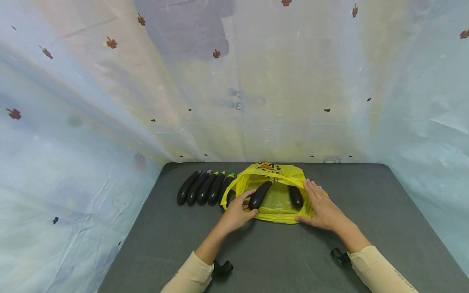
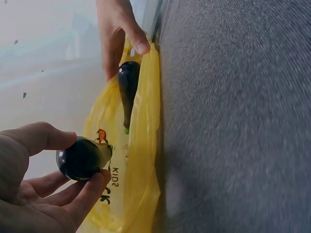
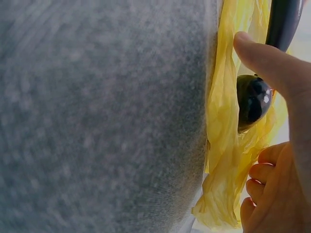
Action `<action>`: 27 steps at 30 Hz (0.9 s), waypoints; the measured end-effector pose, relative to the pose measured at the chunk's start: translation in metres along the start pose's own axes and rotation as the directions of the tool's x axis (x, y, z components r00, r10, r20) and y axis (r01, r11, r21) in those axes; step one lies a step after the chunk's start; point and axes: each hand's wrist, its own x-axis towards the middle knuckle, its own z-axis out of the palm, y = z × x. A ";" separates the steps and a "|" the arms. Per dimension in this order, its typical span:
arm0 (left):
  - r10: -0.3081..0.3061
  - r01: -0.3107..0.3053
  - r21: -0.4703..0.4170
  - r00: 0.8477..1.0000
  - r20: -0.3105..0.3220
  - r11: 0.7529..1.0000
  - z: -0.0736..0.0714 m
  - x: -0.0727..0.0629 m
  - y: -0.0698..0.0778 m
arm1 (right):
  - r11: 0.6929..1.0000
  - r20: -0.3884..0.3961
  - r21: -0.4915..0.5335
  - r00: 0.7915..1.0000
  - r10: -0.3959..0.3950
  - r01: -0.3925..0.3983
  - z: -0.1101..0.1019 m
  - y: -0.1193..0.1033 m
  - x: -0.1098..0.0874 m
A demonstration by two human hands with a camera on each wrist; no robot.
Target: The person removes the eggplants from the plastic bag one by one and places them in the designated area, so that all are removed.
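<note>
A yellow plastic bag [image 1: 280, 213] lies with its mouth held wide, facing the person. My left hand [image 1: 236, 211] grips the rounded end of an eggplant [image 1: 259, 196] between thumb and fingers, and its stem end points into the bag mouth. Another eggplant [image 1: 295, 197] lies inside the bag at the right; the left wrist view shows its green tip. My right hand [image 1: 324, 207] rests against the bag's right side, fingers extended along the outside and thumb [image 3: 262, 56] at the front rim. A dark rounded end shows at the bag's left edge.
Several eggplants [image 1: 202, 191] lie side by side in a row left of the bag, near the back of the grey table [image 1: 278, 256]. A patterned plastic sheet [image 1: 256, 101] hangs behind and along the sides. Dark straps hang at both sleeves.
</note>
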 end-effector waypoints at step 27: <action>0.031 -0.028 0.037 0.996 -0.084 0.999 -0.061 -0.036 -0.018 | 1.000 0.028 0.005 0.999 0.021 -0.021 0.000 0.000 0.001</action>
